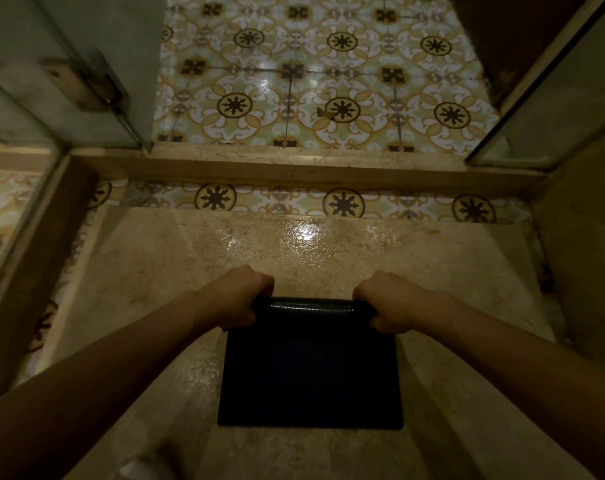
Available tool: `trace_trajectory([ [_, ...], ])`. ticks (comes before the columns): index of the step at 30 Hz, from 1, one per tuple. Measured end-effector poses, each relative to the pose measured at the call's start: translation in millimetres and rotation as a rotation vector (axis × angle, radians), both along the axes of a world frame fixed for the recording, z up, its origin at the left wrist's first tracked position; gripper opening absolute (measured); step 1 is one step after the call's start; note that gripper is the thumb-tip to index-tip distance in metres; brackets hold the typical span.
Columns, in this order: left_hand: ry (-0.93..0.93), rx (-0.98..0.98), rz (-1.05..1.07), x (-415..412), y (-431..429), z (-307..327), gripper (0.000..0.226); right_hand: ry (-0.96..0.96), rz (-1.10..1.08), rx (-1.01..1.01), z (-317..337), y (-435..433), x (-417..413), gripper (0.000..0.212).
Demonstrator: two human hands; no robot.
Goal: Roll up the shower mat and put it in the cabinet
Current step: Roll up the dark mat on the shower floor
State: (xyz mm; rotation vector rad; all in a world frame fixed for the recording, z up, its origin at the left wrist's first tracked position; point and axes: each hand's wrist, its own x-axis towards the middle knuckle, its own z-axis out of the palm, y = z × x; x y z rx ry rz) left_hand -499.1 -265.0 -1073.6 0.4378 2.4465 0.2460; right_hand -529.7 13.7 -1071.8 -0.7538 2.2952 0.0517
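A: What fills most of the frame?

B: The shower floor [155, 271] — pale beige stone with a pebbled, glossy surface and a bright glare spot just above centre. Past it, a raised stone threshold [294, 168] runs across the frame, and beyond that lie patterned tiles [311, 81] in yellow, white and black medallions. A narrow strip of the same pattern sits just below the threshold.

A: And at the sides?

B: A glass panel [86, 81] with a metal hinge [83, 84] at the upper left, and another glass door [553, 98] at the upper right, both flanking the opening.

A: Where's the mat?

B: The shower mat [309, 368] lies on the floor at lower centre — dark, nearly black, rectangular, flat for most of its length. Its far edge is curled into a tight, shiny roll.

A: The arms?

B: Both bare forearms reach in from the lower corners, extended forward and down. The left hand [242, 296] is curled closed around the left end of the roll, knuckles up; the right hand [387, 303] is closed the same way on the right end.
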Motion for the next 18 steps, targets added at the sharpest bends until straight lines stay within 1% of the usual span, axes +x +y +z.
trace_trajectory([
  [2,0.021,-0.007,-0.042,4.2,1.2,-0.5,0.029,0.009,-0.009,-0.014,-2.2,2.1,2.9,0.047],
  [4,-0.007,0.012,-0.097,4.3,-1.1,1.0,0.032,-0.01,-0.018,-0.017,-2.8,4.9,4.8,0.053],
  [7,-0.119,0.085,-0.088,1.3,-4.8,4.4,0.037,-0.063,-0.029,0.003,-3.3,7.2,6.5,0.052],
  [9,-0.169,0.103,-0.076,3.7,-3.0,4.4,0.036,-0.118,-0.056,-0.006,-3.9,6.6,7.4,0.053],
  [12,-0.129,0.101,-0.092,10.2,1.5,3.8,0.033,-0.11,-0.105,-0.028,-4.4,5.4,10.0,0.055],
  [15,-0.075,0.123,-0.078,17.8,1.3,0.5,0.038,-0.11,-0.152,-0.029,-5.2,5.4,13.9,0.058],
  [17,-0.085,0.125,-0.08,21.2,1.7,-1.8,0.042,-0.107,-0.09,0.0,-3.9,4.9,14.9,0.056],
  [18,-0.103,0.125,-0.087,21.3,1.8,-1.9,0.044,-0.107,-0.051,0.015,-2.7,4.3,14.6,0.052],
])
